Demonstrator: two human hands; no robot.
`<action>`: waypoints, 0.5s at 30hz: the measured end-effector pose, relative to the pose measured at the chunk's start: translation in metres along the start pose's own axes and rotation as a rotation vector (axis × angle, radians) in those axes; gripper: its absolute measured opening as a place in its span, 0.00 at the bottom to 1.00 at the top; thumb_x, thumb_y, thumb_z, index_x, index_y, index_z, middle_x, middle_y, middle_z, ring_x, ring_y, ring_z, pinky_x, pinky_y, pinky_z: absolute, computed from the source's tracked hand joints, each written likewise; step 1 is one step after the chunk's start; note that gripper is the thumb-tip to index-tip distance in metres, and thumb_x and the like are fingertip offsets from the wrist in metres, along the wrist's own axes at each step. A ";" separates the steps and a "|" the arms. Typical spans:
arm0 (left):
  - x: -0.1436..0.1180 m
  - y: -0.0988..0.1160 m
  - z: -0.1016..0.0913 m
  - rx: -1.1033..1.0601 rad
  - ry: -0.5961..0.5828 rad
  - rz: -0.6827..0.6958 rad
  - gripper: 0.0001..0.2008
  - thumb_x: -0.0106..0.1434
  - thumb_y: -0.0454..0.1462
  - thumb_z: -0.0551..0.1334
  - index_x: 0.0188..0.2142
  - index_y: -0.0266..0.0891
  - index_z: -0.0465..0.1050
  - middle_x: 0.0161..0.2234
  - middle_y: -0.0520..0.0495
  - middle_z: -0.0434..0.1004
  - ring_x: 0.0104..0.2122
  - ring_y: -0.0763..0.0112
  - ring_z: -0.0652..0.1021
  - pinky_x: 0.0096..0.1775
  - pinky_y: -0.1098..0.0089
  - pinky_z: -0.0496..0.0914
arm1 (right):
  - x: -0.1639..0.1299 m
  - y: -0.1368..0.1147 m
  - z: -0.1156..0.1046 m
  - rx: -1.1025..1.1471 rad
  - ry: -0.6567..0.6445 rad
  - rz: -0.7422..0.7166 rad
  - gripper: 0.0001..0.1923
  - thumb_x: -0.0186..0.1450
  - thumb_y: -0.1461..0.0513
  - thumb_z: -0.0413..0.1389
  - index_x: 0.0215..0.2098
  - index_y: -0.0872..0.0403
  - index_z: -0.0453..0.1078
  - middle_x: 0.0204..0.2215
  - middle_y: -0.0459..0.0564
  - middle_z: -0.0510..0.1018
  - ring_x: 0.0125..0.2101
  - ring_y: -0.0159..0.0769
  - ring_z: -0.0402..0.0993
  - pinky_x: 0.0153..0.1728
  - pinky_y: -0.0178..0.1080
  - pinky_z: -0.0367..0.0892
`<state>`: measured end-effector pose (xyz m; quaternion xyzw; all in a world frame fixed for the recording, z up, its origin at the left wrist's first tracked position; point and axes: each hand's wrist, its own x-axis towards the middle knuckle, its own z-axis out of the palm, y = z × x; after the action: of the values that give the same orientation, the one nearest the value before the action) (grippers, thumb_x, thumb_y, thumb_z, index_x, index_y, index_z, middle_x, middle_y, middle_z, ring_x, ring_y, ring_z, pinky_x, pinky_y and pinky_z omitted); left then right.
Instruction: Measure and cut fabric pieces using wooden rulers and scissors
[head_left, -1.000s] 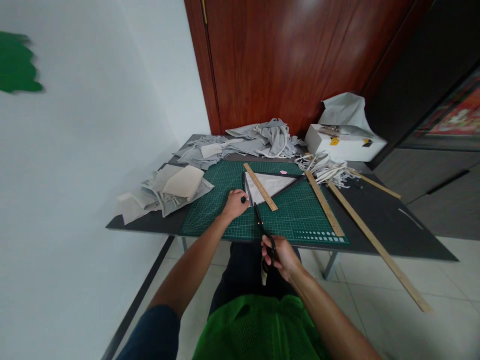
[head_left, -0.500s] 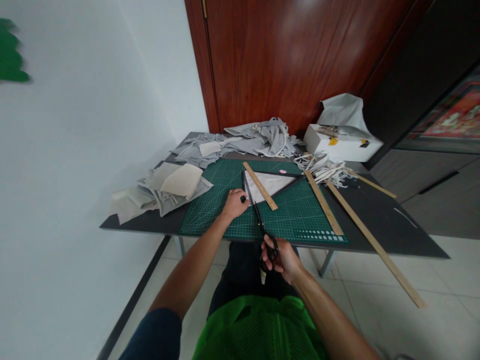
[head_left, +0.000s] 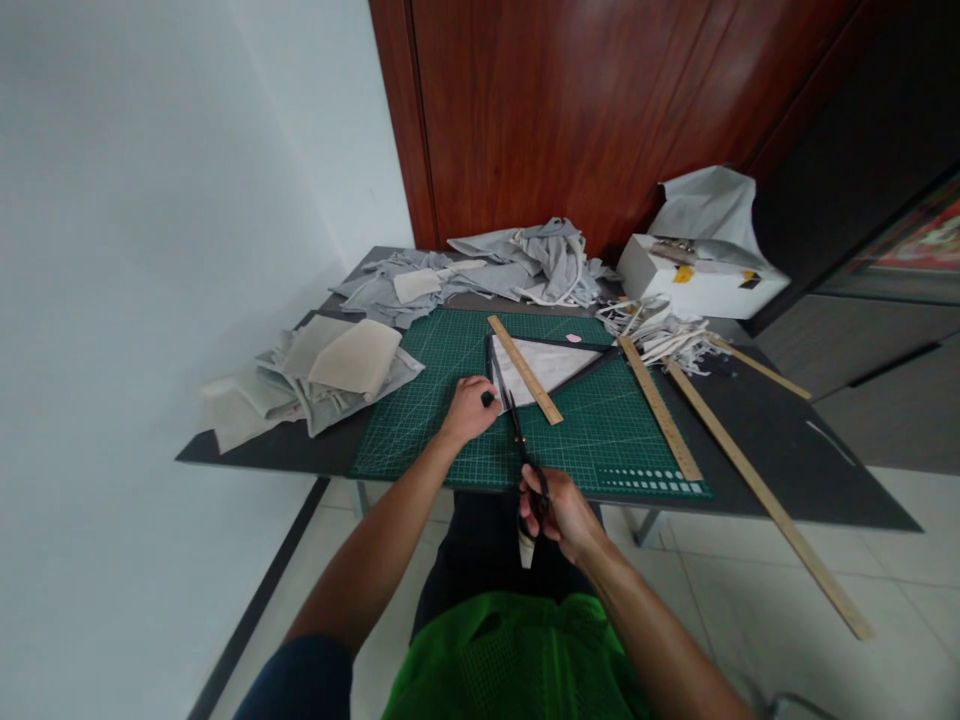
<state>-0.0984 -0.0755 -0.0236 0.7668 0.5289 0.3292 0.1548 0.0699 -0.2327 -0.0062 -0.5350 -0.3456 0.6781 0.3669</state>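
Black-handled scissors [head_left: 520,437] are in my right hand [head_left: 561,512], fingers wrapped through the handles. Their blades point away from me and reach the near edge of a white triangular piece of fabric [head_left: 559,362] with a dark border. The blades look slightly apart. At the fabric's near left corner my left hand [head_left: 471,410] is closed in a pinch, a small black bit showing at its fingertips. Across the fabric lies a short wooden ruler [head_left: 525,368]. Everything here rests on a green cutting mat [head_left: 435,440].
Grey and cream fabric pieces [head_left: 352,365] are stacked at left, with more scraps [head_left: 540,262] along the back. On the right lie a second ruler [head_left: 660,410], a long wooden ruler [head_left: 765,500] overhanging the table edge, a heap of white strips [head_left: 660,330] and a white box [head_left: 705,275].
The view has shifted slightly. The scissor blades now look a little closer together at the fabric's edge. My left hand keeps its place at the corner.
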 end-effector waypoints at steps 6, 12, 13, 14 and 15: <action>0.000 -0.002 0.002 0.016 -0.009 0.005 0.06 0.59 0.31 0.64 0.35 0.43 0.76 0.45 0.47 0.81 0.51 0.59 0.78 0.61 0.55 0.67 | 0.001 0.003 -0.001 -0.039 0.033 -0.012 0.24 0.58 0.40 0.58 0.30 0.52 0.66 0.17 0.43 0.71 0.11 0.26 0.60 0.12 0.33 0.35; 0.001 -0.003 0.003 0.017 -0.003 0.013 0.06 0.59 0.30 0.64 0.34 0.42 0.76 0.44 0.46 0.81 0.51 0.58 0.78 0.60 0.55 0.67 | 0.002 0.002 -0.002 -0.067 0.066 -0.009 0.21 0.60 0.43 0.57 0.28 0.52 0.65 0.16 0.43 0.70 0.11 0.26 0.59 0.13 0.34 0.39; 0.001 -0.003 0.003 0.018 -0.004 0.013 0.06 0.58 0.30 0.64 0.34 0.42 0.76 0.44 0.46 0.81 0.51 0.58 0.78 0.60 0.55 0.67 | 0.002 0.002 -0.001 -0.072 0.069 -0.010 0.21 0.60 0.43 0.57 0.28 0.52 0.65 0.16 0.43 0.70 0.11 0.27 0.59 0.13 0.34 0.40; 0.001 -0.002 0.003 0.019 -0.007 0.013 0.06 0.58 0.30 0.64 0.34 0.42 0.76 0.44 0.46 0.81 0.51 0.58 0.78 0.60 0.55 0.67 | 0.002 0.002 -0.001 -0.075 0.071 -0.013 0.21 0.60 0.44 0.56 0.27 0.52 0.65 0.16 0.44 0.70 0.11 0.27 0.59 0.13 0.34 0.41; 0.001 -0.002 0.002 0.020 -0.011 0.013 0.06 0.58 0.30 0.64 0.34 0.42 0.76 0.44 0.46 0.81 0.51 0.58 0.78 0.60 0.55 0.67 | 0.002 0.002 -0.001 -0.078 0.073 -0.015 0.20 0.60 0.44 0.56 0.27 0.51 0.65 0.16 0.44 0.70 0.11 0.27 0.60 0.13 0.34 0.42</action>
<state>-0.0981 -0.0740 -0.0262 0.7735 0.5263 0.3206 0.1478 0.0701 -0.2316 -0.0090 -0.5706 -0.3622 0.6414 0.3631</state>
